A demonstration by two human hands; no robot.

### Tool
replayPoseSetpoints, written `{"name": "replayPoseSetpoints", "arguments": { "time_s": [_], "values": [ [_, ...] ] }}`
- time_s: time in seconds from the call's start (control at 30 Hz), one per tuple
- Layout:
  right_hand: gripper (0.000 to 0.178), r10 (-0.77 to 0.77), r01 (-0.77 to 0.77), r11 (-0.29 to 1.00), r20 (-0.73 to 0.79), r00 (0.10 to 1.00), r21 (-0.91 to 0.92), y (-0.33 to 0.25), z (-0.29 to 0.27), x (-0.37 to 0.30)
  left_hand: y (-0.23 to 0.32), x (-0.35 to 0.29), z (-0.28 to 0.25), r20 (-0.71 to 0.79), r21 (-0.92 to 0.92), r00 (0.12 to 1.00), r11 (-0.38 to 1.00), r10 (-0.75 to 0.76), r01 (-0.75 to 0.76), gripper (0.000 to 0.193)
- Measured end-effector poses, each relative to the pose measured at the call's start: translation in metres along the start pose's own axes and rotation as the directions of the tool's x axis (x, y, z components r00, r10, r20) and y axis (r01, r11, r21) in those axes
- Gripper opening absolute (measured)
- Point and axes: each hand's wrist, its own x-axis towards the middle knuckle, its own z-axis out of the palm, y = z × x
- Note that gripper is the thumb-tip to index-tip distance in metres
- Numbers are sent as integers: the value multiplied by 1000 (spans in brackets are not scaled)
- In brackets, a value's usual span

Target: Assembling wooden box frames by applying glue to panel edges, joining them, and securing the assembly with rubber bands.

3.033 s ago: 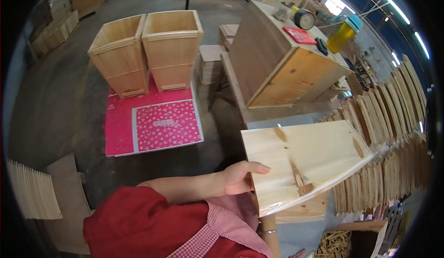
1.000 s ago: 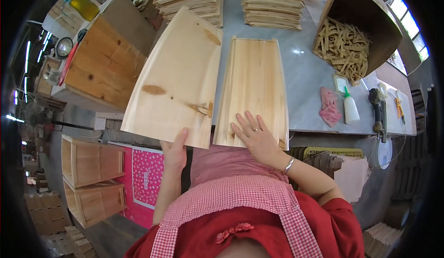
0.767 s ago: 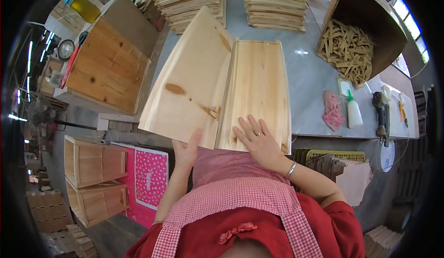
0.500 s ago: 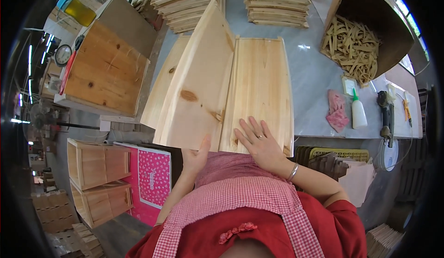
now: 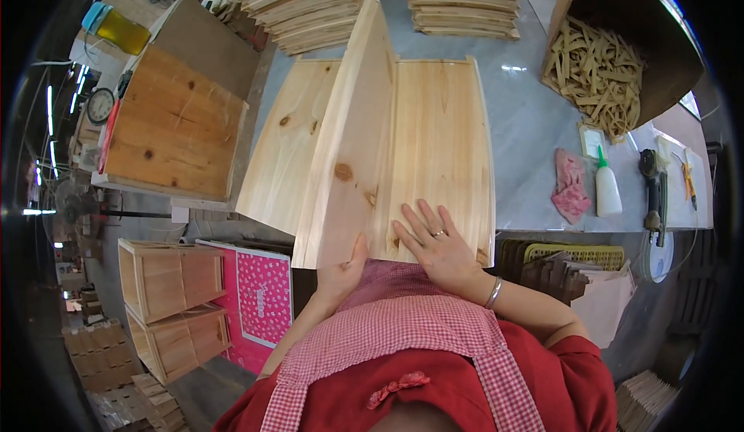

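Left hand partly hidden, apparently clasping; right hand palm-down, splayed.

Raised board is smooth, matt bare wood, knots and all. Desk looks kinda glossy, squeeze bottle is plastic, bracelet shiny metal, apron plain matt cloth.

Held panel: pale wood, brown knots; right panel: honey wood, straight grain. Apron: red-and-white check; shirt: red; sheet: hot pink, white-patterned. Counter: marbled grey; cloth: pink; bottle: white, green tip; flask: yellow, blue lid; strips: tan; basket: yellow.
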Motion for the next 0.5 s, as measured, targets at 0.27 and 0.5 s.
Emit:
{"name": "replayPoseSetpoints", "arguments": {
  "time_s": [0.27,0.5],
  "values": [
    [60,237,-196,950,-155,959,242,50,-42,-27,-30,-10,2,-21,-70,994,992,-108,106,28],
    [28,648,-799,596,-537,540,-84,177,-84,-105,-36,-2,2,-63,-98,996,993,-68,62,37]
  ]
}}
